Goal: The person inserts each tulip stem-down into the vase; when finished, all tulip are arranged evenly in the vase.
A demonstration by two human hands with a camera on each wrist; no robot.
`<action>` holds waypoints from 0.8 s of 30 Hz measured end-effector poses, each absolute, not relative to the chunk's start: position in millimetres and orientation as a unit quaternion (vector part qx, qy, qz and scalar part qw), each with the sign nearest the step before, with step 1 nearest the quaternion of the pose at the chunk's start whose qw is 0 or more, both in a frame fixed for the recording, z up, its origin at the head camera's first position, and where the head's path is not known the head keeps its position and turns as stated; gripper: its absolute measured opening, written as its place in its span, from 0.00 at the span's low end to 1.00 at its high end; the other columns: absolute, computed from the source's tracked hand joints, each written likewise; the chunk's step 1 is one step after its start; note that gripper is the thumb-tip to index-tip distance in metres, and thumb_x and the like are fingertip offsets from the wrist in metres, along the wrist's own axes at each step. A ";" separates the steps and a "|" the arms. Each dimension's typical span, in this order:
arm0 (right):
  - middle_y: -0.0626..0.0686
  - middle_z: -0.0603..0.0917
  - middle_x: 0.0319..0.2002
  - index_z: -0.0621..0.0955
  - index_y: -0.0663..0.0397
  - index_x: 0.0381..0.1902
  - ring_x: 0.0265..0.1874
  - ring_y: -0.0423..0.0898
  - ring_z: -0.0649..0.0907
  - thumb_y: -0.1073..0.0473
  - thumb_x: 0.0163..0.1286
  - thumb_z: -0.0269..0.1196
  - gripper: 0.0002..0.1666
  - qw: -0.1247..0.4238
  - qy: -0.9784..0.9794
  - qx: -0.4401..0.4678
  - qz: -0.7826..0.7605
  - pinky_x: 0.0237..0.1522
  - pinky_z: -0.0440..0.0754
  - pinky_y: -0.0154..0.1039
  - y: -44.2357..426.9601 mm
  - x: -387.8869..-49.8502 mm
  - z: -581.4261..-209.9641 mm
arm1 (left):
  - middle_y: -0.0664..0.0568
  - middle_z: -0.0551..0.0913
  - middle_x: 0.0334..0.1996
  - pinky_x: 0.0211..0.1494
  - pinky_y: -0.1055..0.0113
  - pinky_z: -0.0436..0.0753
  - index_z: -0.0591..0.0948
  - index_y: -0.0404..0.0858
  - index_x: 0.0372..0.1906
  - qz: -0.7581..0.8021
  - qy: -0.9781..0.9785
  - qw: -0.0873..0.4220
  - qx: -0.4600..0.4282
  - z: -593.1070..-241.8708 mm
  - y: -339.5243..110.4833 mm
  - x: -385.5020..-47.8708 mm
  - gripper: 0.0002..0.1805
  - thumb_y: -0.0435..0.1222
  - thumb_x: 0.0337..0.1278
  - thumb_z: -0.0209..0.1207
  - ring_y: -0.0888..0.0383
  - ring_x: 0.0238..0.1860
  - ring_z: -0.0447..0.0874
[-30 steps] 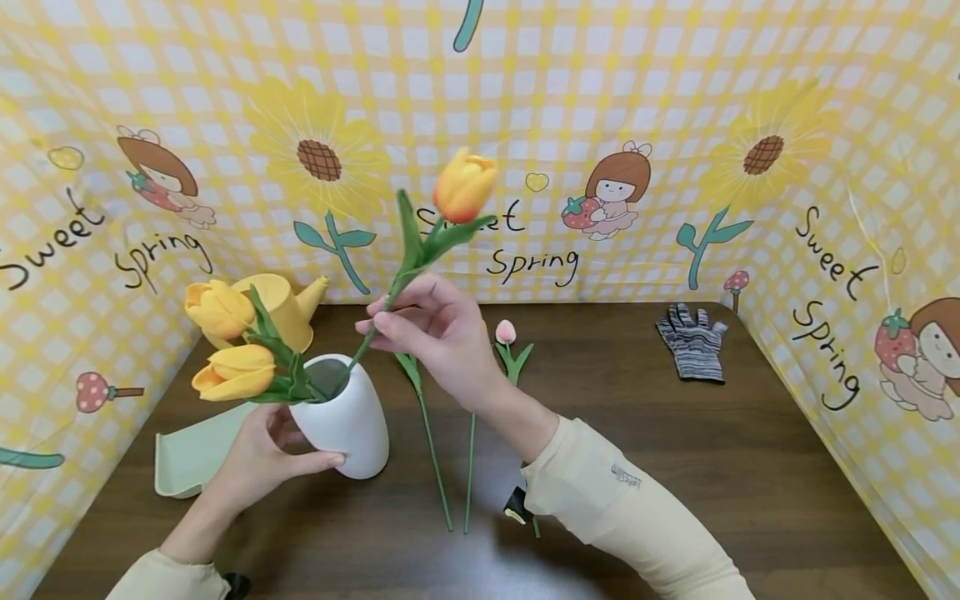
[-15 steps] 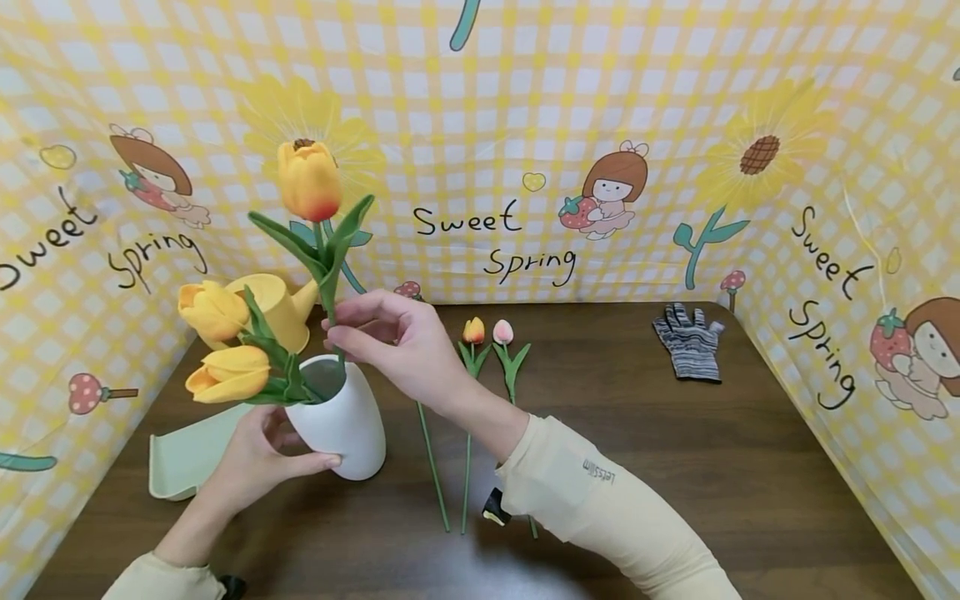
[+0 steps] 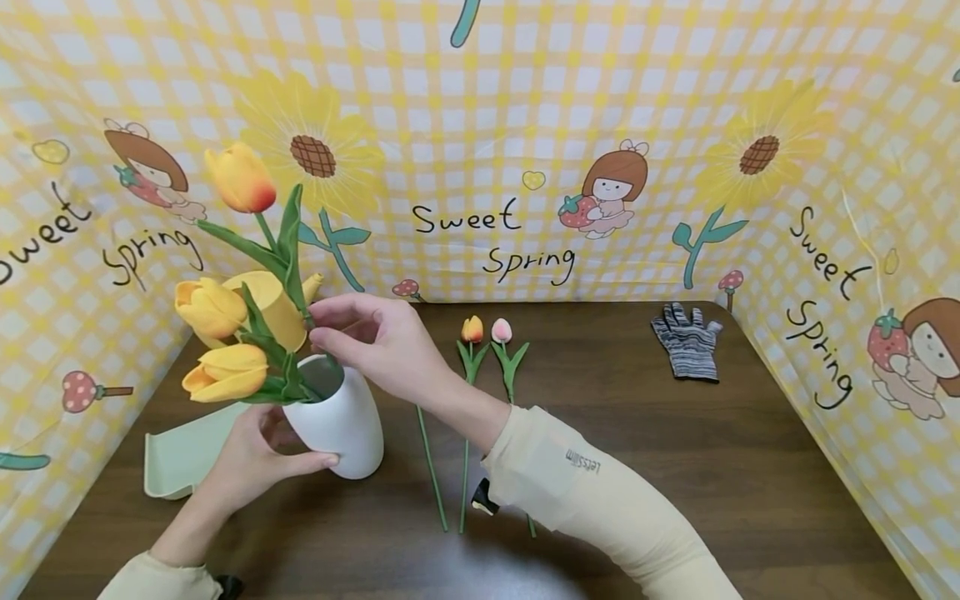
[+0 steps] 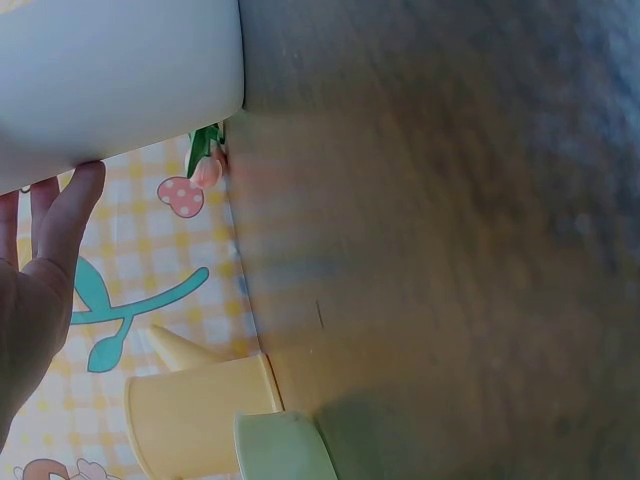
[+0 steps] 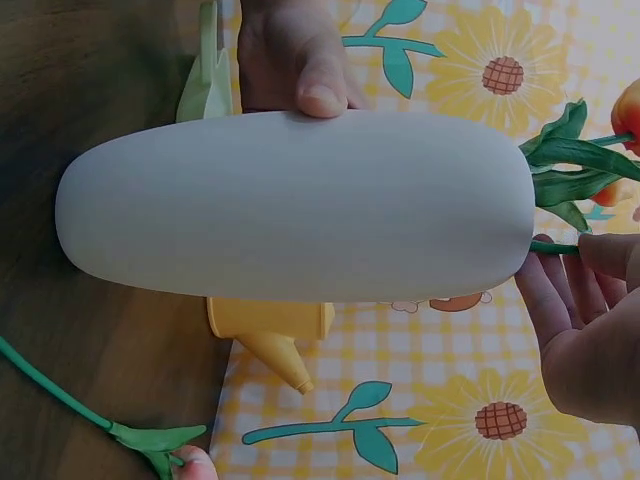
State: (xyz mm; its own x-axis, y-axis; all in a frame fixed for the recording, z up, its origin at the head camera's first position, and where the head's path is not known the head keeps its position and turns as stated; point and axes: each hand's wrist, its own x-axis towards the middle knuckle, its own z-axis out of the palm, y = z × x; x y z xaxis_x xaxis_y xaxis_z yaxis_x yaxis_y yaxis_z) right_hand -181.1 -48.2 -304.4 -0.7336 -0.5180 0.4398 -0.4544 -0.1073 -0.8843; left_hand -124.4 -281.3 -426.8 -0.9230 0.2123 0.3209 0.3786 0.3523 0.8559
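The white vase [image 3: 343, 433] stands on the brown table, with two yellow tulips [image 3: 225, 372] leaning out to the left. My left hand [image 3: 251, 462] grips its left side, thumb at the front; the left wrist view also has fingertips [image 4: 85, 185] against the vase. Over the mouth, my right hand [image 3: 390, 350] pinches the stem of an orange-yellow tulip [image 3: 240, 177] just below its leaves. The right wrist view has that green stem [image 5: 553, 247] entering the mouth beside the fingers. How deep the stem reaches is hidden by the vase wall.
Right of the vase lie an orange tulip [image 3: 472, 331], a pink tulip [image 3: 502, 332] and a third stem [image 3: 432, 471], its head hidden behind my right hand. A yellow watering can [image 3: 277, 308] and a pale green tray [image 3: 176, 454] stand left; a grey glove [image 3: 688, 343] lies back right.
My right hand has moved left and a little down with the orange-yellow tulip, bringing its stem into the vase. The bloom now leans left. My left hand keeps its grip on the vase.
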 end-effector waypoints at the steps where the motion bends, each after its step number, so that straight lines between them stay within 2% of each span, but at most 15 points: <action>1: 0.54 0.88 0.43 0.83 0.62 0.54 0.37 0.41 0.87 0.65 0.71 0.66 0.15 0.021 0.671 -0.365 -0.645 0.42 0.88 0.37 -48.9 -181.5 -303.9 | 0.52 0.83 0.50 0.41 0.66 0.89 0.73 0.37 0.64 -0.539 -0.819 0.078 -0.182 -427.1 -281.4 -124.8 0.46 0.22 0.32 0.81 0.59 0.43 0.88; 5: 0.52 0.88 0.42 0.83 0.61 0.55 0.36 0.37 0.86 0.65 0.71 0.66 0.15 0.009 0.683 -0.370 -0.630 0.42 0.87 0.34 -51.3 -182.8 -302.2 | 0.51 0.84 0.49 0.40 0.66 0.89 0.73 0.37 0.63 -0.539 -0.818 0.080 -0.184 -428.5 -282.1 -125.7 0.45 0.22 0.32 0.81 0.58 0.42 0.88; 14: 0.52 0.89 0.41 0.84 0.61 0.54 0.34 0.37 0.87 0.66 0.70 0.67 0.16 0.011 0.691 -0.373 -0.620 0.40 0.87 0.33 -53.2 -186.7 -301.4 | 0.51 0.84 0.49 0.41 0.66 0.89 0.73 0.36 0.63 -0.543 -0.816 0.081 -0.180 -428.2 -282.0 -125.2 0.46 0.21 0.31 0.81 0.60 0.44 0.87; 24: 0.50 0.90 0.38 0.87 0.59 0.49 0.32 0.37 0.88 0.65 0.69 0.69 0.12 0.003 0.711 -0.347 -0.611 0.37 0.87 0.31 -57.5 -184.6 -304.6 | 0.52 0.83 0.50 0.42 0.66 0.89 0.72 0.36 0.64 -0.547 -0.814 0.078 -0.180 -426.5 -281.0 -124.3 0.47 0.21 0.31 0.80 0.61 0.47 0.86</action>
